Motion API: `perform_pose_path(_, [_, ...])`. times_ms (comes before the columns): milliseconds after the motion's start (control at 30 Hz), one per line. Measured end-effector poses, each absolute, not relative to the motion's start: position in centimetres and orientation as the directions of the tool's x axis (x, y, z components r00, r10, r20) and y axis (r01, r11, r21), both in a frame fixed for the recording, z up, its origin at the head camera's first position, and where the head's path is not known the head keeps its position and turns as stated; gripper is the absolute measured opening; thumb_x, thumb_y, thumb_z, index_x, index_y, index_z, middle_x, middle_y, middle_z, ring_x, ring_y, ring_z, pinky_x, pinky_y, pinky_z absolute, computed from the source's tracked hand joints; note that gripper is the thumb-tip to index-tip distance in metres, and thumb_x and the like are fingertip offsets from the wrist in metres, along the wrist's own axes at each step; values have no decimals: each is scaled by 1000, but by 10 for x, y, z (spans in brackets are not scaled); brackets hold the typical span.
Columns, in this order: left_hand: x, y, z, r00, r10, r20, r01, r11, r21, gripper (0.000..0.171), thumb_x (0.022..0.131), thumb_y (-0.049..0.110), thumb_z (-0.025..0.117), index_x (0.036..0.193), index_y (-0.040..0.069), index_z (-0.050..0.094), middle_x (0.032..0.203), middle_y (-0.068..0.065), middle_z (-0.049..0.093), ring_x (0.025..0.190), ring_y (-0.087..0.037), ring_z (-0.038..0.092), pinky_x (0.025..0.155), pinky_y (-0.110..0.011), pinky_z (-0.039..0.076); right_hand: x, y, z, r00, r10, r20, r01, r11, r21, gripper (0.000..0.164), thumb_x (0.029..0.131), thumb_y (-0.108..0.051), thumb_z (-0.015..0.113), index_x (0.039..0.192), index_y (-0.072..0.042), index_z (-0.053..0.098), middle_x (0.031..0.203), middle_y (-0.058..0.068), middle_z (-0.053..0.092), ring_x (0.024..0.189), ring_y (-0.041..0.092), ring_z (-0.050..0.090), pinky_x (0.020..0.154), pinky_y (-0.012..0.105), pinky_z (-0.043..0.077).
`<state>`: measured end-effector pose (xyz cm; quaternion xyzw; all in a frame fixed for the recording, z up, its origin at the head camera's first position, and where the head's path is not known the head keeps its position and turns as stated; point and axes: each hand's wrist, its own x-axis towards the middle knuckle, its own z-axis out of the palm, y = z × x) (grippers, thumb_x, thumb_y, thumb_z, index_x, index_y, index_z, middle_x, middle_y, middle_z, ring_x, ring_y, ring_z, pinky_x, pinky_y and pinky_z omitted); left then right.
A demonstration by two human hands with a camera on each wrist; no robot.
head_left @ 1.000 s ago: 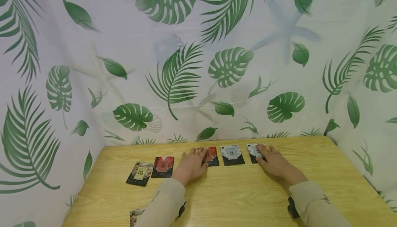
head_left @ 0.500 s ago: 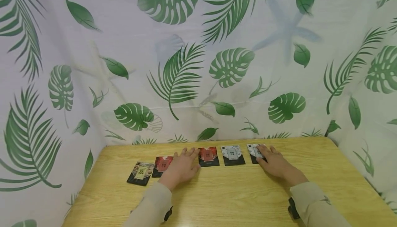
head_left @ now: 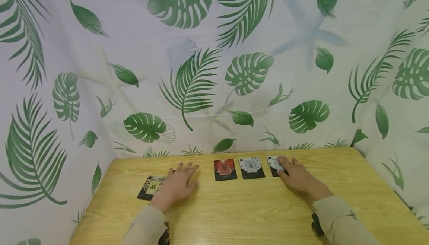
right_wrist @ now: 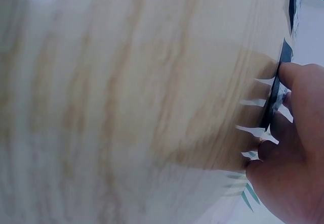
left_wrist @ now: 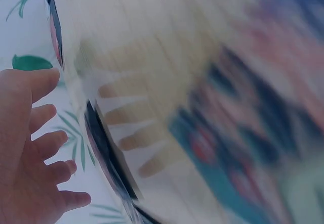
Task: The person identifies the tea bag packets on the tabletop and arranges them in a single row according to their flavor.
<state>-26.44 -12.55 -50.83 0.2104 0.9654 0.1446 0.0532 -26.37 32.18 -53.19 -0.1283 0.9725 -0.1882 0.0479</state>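
My left hand (head_left: pixel 175 187) hovers or lies, with fingers spread, over a red-and-black packet that it almost wholly hides; contact cannot be told. Left of it lies a dark packet with a yellow label (head_left: pixel 151 187). In the left wrist view the left hand (left_wrist: pixel 25 148) has its fingers apart and grips nothing. On the far right packet, white and black (head_left: pixel 273 163), rest the fingers of my right hand (head_left: pixel 298 176). The right wrist view shows the right hand (right_wrist: pixel 298 123) touching that packet's edge (right_wrist: pixel 273 100).
Between the hands lie a red packet (head_left: pixel 225 169) and a white packet (head_left: pixel 251 167). Another packet (head_left: pixel 165 235) is partly hidden by the left sleeve near the front. The wooden table (head_left: pixel 241 211) meets a leaf-print cloth (head_left: pixel 207 88) behind and at the sides.
My left hand has left the middle red packet, uncovering it, and moved left over the other red packet. The right hand has stayed on the right white packet.
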Motion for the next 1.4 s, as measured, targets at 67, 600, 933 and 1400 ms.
perform_pose_path(67, [-262, -133, -508, -912, 409, -43, 377, 874, 307, 62, 107, 38, 60, 163, 18, 43, 168, -18, 40, 156, -51, 30, 121, -78, 24, -264, 322, -531, -963, -267, -44, -231, 895, -381, 63, 111, -29, 51, 161, 6, 35, 164, 38, 31, 149, 68, 20, 117, 81, 23])
perform_pose_path(600, [-257, -185, -517, -937, 337, -87, 293, 899, 326, 70, 104, 49, 63, 164, 18, 42, 169, -21, 36, 155, -56, 28, 118, -82, 21, -264, 324, -534, -963, -261, -62, -219, 898, -381, 64, 112, -31, 50, 162, 5, 33, 165, 37, 29, 150, 68, 18, 117, 81, 21])
perform_pose_path(933, [-256, -193, -519, -938, 320, -137, 269, 916, 299, 73, 103, 51, 63, 164, 17, 41, 167, -21, 40, 153, -55, 32, 120, -80, 22, -265, 324, -534, -964, -258, -66, -215, 900, -380, 63, 112, -30, 51, 161, 5, 34, 164, 38, 30, 150, 68, 18, 117, 81, 22])
perform_pose_path(1400, [-254, -195, -517, -942, 314, -118, 271, 919, 286, 62, 107, 41, 59, 162, 13, 45, 167, -20, 41, 153, -53, 34, 119, -79, 25, -265, 320, -533, -965, -253, -67, -209, 900, -384, 64, 111, -29, 50, 162, 5, 33, 165, 37, 29, 150, 68, 18, 118, 81, 21])
